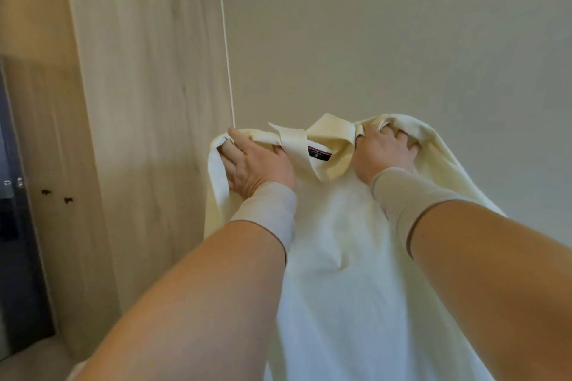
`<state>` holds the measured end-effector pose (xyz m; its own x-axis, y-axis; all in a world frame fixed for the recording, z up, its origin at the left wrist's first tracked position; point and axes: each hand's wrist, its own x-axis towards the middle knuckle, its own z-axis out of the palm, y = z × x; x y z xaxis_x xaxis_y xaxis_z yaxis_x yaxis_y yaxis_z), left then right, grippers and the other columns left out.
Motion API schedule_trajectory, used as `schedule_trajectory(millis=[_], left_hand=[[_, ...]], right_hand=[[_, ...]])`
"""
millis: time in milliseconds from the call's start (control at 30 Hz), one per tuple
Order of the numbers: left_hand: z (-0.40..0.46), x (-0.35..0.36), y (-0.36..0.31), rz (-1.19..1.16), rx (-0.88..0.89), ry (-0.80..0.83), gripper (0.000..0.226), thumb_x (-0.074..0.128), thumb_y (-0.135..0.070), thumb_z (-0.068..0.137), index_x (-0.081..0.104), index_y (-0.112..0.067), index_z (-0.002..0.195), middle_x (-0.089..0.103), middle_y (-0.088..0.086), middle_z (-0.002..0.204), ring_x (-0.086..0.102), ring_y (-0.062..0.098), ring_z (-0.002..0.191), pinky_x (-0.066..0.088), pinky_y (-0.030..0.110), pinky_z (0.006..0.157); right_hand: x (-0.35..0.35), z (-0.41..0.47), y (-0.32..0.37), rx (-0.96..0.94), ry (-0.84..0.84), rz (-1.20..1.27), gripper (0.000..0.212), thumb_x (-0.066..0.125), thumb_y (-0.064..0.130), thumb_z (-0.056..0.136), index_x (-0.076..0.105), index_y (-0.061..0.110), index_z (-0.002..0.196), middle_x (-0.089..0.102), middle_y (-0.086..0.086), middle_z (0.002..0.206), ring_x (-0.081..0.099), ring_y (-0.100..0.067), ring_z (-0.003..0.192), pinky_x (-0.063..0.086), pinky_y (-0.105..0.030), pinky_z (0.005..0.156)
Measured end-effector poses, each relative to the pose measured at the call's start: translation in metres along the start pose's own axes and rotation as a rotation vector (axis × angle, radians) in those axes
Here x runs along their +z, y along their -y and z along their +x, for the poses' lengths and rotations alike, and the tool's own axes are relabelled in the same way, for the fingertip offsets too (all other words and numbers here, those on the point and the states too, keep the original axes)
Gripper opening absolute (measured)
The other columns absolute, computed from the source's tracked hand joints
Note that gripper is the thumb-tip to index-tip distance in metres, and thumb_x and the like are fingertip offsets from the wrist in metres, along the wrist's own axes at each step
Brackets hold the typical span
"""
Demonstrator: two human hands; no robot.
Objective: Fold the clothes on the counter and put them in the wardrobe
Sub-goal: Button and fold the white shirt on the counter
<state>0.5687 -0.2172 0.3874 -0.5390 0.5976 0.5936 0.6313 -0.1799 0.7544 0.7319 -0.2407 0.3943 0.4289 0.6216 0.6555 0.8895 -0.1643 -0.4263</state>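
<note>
A pale cream collared shirt (340, 241) hangs in the air in front of me, its collar and a dark neck label (319, 154) facing me. My left hand (253, 164) grips the shirt's left shoulder. My right hand (383, 148) grips the right shoulder. The body of the shirt drops straight down between my forearms and out of the bottom of the frame. Both wrists wear grey bands. The counter is not in view.
A light wood panel (148, 102) fills the left half, meeting a plain beige wall (402, 40) at a white edge strip (227, 56). A dark opening with metal fittings (12, 210) lies at the far left. Two small dark marks (57, 195) dot the wood.
</note>
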Motion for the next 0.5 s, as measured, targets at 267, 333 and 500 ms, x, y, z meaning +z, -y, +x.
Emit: schedule_trajectory(millis=[267, 333, 500], left_hand=[[-0.052, 0.076, 0.164, 0.154, -0.357, 0.195, 0.072, 0.056, -0.042, 0.089, 0.022, -0.021, 0.150, 0.026, 0.003, 0.151, 0.025, 0.028, 0.140, 0.025, 0.051, 0.111], [-0.055, 0.091, 0.199, 0.230, -0.415, 0.213, 0.066, 0.055, -0.036, 0.090, 0.026, -0.023, 0.148, 0.029, 0.003, 0.148, 0.027, 0.027, 0.138, 0.024, 0.050, 0.108], [-0.039, 0.118, 0.282, 0.395, -0.472, 0.291, 0.038, 0.045, -0.027, 0.094, 0.051, -0.028, 0.132, 0.040, 0.003, 0.140, 0.028, 0.025, 0.133, 0.024, 0.046, 0.107]], right_hand=[[0.151, -0.059, -0.041, -0.010, 0.339, -0.105, 0.040, 0.027, 0.029, 0.097, 0.056, 0.018, 0.124, 0.053, -0.009, 0.130, 0.035, -0.034, 0.130, 0.024, -0.054, 0.106], [0.185, -0.065, -0.043, -0.015, 0.387, -0.137, 0.039, 0.027, 0.028, 0.097, 0.057, 0.019, 0.120, 0.054, -0.009, 0.127, 0.037, -0.033, 0.129, 0.026, -0.055, 0.107], [0.274, -0.072, -0.030, -0.014, 0.468, -0.241, 0.040, 0.027, 0.030, 0.097, 0.059, 0.019, 0.119, 0.055, -0.011, 0.127, 0.037, -0.033, 0.128, 0.024, -0.056, 0.107]])
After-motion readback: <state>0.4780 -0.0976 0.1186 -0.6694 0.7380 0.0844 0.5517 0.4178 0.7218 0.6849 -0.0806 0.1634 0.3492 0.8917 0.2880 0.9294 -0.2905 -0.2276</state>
